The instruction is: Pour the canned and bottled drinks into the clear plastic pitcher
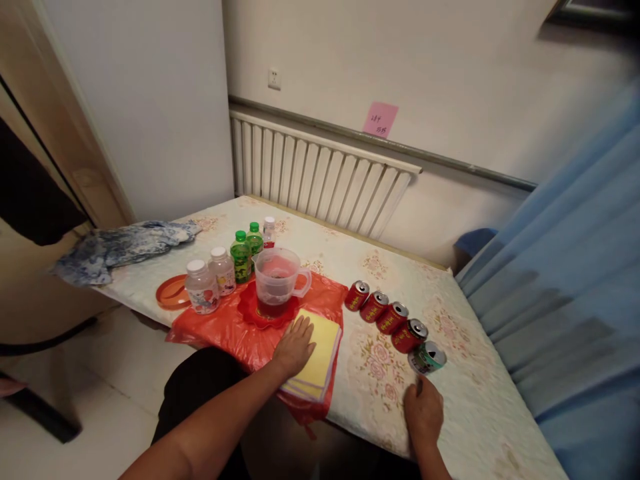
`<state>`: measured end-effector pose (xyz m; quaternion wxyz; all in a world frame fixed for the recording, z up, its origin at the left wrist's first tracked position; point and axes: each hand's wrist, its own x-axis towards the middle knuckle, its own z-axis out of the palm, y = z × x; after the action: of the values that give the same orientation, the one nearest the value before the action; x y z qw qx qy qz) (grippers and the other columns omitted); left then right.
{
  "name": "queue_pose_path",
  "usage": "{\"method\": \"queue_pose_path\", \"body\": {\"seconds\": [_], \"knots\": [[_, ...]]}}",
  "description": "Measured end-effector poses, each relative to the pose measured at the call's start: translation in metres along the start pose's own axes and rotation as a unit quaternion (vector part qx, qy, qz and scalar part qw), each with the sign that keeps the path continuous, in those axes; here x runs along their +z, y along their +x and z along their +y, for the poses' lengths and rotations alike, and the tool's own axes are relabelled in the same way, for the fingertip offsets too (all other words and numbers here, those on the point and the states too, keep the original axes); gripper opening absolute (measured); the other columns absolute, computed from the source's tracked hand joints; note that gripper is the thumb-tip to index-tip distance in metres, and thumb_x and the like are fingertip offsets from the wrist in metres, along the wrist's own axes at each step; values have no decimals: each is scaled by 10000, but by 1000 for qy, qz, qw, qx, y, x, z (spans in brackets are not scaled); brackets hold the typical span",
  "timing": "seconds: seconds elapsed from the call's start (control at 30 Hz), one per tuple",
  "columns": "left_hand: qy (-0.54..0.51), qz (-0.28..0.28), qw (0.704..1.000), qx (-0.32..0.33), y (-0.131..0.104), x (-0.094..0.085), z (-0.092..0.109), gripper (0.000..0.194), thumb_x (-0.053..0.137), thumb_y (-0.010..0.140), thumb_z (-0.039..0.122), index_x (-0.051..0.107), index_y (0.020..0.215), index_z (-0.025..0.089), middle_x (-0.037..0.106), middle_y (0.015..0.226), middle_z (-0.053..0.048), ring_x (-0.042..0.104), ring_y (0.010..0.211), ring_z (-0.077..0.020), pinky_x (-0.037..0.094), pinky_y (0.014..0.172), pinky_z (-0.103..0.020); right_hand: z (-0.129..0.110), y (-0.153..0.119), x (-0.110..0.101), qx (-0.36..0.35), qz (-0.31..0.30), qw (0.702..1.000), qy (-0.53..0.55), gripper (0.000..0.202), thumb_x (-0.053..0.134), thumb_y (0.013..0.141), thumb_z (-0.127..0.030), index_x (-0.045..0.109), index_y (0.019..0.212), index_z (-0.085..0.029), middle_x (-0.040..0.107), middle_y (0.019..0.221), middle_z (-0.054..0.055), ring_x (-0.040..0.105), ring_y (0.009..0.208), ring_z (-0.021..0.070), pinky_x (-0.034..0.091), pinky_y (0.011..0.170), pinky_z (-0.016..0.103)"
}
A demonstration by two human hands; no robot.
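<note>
My left hand [295,347] lies flat, fingers stretched, on a stack of yellow paper sheets [323,350] with pale edges showing underneath. Beside it a clear plastic measuring jug [277,287] stands in a red scalloped dish [245,312]. My right hand [424,410] rests closed on the tablecloth; a small dark tip shows at its fingers, too little to name. Just beyond that hand is a green can [428,359], at the near end of a diagonal row with several red cans [376,307]. The cans stand upright and their tops look opened.
Under the dish and paper lies a red plastic sheet [220,337]. Two white-capped jars [203,288], two green bottles [241,257], a small white-capped bottle [269,232] and an orange-red lid [173,293] stand or lie leftward. Blue patterned cloth [130,247] covers the far-left corner; a blue curtain [565,267] hangs right.
</note>
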<state>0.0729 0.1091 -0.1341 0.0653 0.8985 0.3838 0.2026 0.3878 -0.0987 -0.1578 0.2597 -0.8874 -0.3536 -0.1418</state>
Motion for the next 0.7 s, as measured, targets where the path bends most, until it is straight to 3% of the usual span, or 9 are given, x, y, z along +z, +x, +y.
{"method": "queue_pose_path", "body": {"seconds": [0.2,0.5,0.6,0.7], "knots": [[-43,-1,999,25,-5,-17,-4,383,493,907,269,561,1272,177,558,1389,-126,447,1345,-266,357,1120,-466,-3,0,-6,-5,-26,999,-32,438,411,855,-273,611,1179,-57,670,1069,202,589,980,333,436,854,388],[-108,58,992,23,-48,-81,-29,315,421,934,215,574,1206,180,663,1167,-115,608,1100,-222,503,979,-388,-5,1,-9,1,-59,997,-57,438,395,890,-256,587,1227,-53,660,1132,191,579,1032,329,428,877,373],[-147,127,981,-23,-61,-100,-47,268,424,939,251,587,1145,198,671,1107,-98,627,1044,-221,515,944,-386,-5,0,-10,-3,-59,997,-56,439,389,893,-255,586,1232,-57,657,1149,191,580,1041,331,429,879,374],[-175,221,953,-112,-69,-110,-68,227,481,907,309,589,1078,204,668,1017,-76,641,972,-224,525,910,-385,-6,-1,-10,-3,-61,996,-60,436,390,890,-253,593,1223,-57,662,1139,194,589,1024,329,432,872,376]]}}
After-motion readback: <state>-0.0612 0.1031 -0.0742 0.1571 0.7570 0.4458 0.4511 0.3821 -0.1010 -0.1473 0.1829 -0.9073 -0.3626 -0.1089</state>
